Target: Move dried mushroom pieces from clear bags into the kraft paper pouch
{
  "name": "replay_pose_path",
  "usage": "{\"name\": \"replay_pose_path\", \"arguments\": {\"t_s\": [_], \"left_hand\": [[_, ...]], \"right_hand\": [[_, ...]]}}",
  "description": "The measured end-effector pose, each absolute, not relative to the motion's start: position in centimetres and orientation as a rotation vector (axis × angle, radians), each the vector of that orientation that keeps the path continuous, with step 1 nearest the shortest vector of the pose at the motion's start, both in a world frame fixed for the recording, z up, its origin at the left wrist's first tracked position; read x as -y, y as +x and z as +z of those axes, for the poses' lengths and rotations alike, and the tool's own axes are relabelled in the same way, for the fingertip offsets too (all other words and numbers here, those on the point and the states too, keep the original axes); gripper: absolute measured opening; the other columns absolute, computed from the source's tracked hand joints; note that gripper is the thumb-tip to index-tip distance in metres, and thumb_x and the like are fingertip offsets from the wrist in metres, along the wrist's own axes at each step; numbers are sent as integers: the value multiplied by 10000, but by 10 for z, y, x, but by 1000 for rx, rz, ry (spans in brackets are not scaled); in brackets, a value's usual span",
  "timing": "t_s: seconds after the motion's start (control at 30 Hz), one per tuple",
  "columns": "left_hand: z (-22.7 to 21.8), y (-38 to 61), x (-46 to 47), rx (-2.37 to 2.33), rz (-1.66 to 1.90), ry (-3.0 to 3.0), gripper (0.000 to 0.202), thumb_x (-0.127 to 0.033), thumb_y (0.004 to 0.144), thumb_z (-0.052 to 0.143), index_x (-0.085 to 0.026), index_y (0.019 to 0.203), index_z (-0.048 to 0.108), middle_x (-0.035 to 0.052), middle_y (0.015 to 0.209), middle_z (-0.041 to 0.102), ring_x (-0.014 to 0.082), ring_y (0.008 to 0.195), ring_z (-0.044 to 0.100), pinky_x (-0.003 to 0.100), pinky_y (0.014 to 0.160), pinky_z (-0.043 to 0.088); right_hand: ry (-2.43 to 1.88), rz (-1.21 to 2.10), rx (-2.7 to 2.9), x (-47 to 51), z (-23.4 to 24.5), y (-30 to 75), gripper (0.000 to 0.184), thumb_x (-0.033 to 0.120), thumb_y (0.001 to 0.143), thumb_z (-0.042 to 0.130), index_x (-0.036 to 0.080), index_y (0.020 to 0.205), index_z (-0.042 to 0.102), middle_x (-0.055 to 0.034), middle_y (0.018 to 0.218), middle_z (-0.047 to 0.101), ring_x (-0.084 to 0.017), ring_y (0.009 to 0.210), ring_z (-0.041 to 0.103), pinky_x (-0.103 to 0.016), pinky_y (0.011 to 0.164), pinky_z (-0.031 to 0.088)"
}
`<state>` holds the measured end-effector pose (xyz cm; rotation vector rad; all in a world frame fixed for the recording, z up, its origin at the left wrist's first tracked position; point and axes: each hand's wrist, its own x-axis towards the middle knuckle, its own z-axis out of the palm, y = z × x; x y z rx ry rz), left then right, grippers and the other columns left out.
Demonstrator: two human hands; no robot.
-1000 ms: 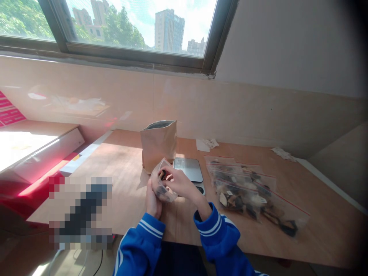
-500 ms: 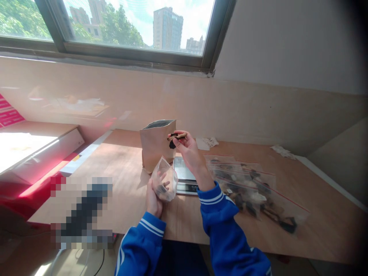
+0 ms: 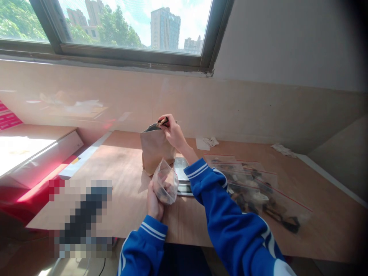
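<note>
Bright daylight floods in from my window [image 3: 129,23]. Glare whitens the left surface [image 3: 20,147]; corners darken and warp

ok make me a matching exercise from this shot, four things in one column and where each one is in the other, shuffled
Things
1. small clear bag
2. dark piece
3. brown paper bag
4. scale

Places
A. standing open on the wooden table, by the wall
B. flat on the table, between the paper bag and the pile of filled zip bags
C. pinched in the right hand, at the paper bag's open top
D. held up in the left hand

Pairs: 1-D, 2-C, 3-A, 4-B
</note>
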<state>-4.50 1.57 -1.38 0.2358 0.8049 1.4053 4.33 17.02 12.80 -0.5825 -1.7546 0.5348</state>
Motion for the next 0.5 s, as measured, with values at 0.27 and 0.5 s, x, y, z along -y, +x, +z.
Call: {"name": "replay_pose_path", "arguments": {"t_s": [0.27, 0.5], "left_hand": [[-18, -45, -18, -807, 1459, 225, 461, -346, 847, 499, -151, 1263, 544, 90, 971, 701, 127, 589, 612, 247, 526, 505], [-16, -44, -17, -797, 1475, 209, 416, -307, 856, 470, -142, 1222, 578, 91, 937, 707, 142, 600, 624, 245, 505, 495]], "right_hand": [[-644, 477, 1862, -157, 126, 46, 176, 129, 825, 416, 206, 982, 438, -36, 927, 563, -154, 834, 538, -268, 779, 430], [-721, 281, 2022, -150, 132, 45, 168, 105, 802, 392, 201, 926, 453, -44, 865, 558, -196, 804, 499, -313, 757, 409]]}}
